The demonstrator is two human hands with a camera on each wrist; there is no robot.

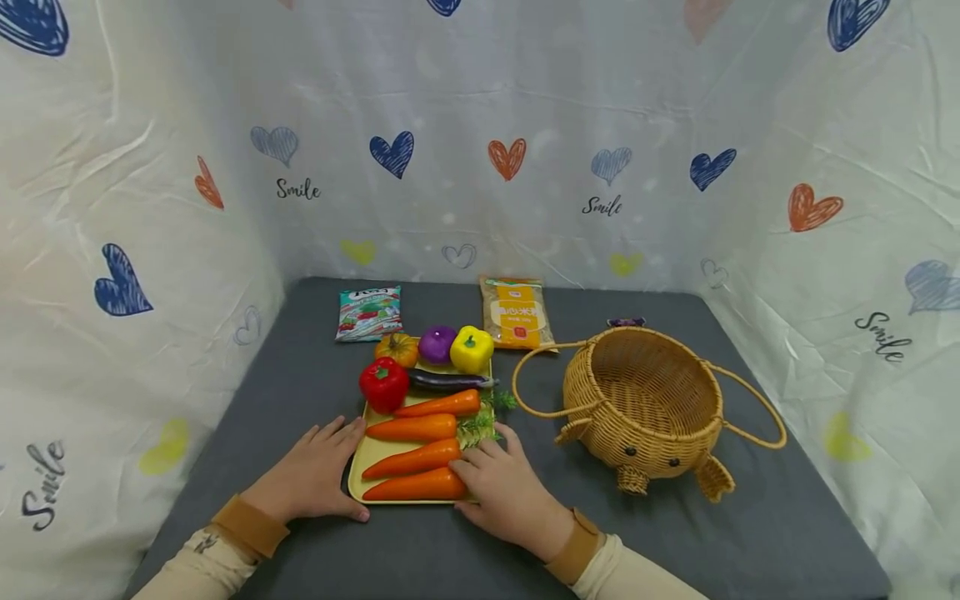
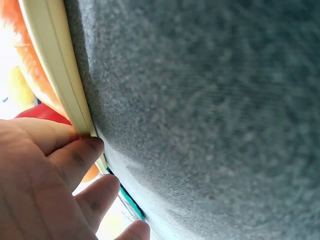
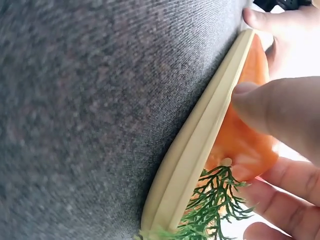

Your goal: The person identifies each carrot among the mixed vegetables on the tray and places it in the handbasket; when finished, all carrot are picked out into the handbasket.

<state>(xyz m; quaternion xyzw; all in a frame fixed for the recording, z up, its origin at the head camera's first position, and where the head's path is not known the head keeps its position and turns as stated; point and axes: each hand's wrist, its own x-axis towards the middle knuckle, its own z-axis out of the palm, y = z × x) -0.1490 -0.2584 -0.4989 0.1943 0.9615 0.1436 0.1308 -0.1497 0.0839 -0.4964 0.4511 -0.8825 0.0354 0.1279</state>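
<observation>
Tray: pale yellow, shallow, with a raised rim (image 1: 356, 487); it lies flat on the dark grey bench (image 1: 780, 517), left of centre, its far edge well short of the bench's far edge.
Carrots: four orange carrots (image 1: 412, 427) lie roughly parallel across the tray, narrow tips toward its left edge, thick ends toward its right edge; the nearest lies along the near edge.
Carrot surface: smooth and slightly glossy, tapering to a point.
Carrot tops: feathery green fronds (image 1: 474, 429), branching finely, reach past the tray's right edge.
Eggplant: long, dark purple and shiny eggplant (image 1: 445, 382), lying crosswise beyond the carrots.
Red pepper: rounded, glossy red pepper (image 1: 384, 386) at the tray's left edge.
Far edge of tray: an orange pumpkin (image 1: 396, 350) at the left corner, a round purple vegetable (image 1: 437, 344) beside it, a yellow pepper (image 1: 472, 349) at the right corner.
Left hand: the left hand (image 1: 318, 473) has its fingers extended, fingertips touching the tray's left rim.
Right hand: the right hand (image 1: 513, 487) is at the carrots' thick ends, thumb at the near rim; whether it grips a carrot cannot be told.
Basket: woven wicker basket (image 1: 645, 454), apart from the tray's right edge.
</observation>
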